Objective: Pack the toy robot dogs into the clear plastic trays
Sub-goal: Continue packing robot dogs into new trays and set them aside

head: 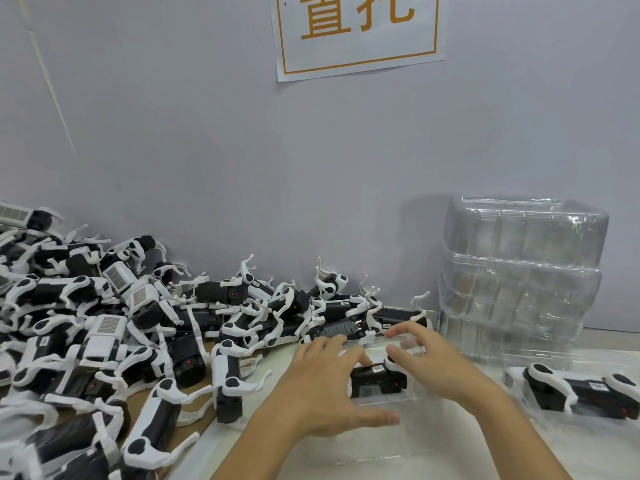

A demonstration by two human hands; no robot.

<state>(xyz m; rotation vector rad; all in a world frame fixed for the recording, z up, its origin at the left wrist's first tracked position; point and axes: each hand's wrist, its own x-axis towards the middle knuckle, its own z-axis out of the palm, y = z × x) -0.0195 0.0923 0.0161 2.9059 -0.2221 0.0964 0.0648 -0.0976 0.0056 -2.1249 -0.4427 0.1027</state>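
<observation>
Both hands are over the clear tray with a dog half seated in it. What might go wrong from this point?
1. The dog under the left hand and right hand may not be fully seated; pressing could crack the thin clear tray or bend a white leg.
2. The loose pile of dogs lies right beside the tray's left edge; tangled legs could snag or slide in.
3. The stack of empty trays stands close behind the right hand and could be knocked.
</observation>
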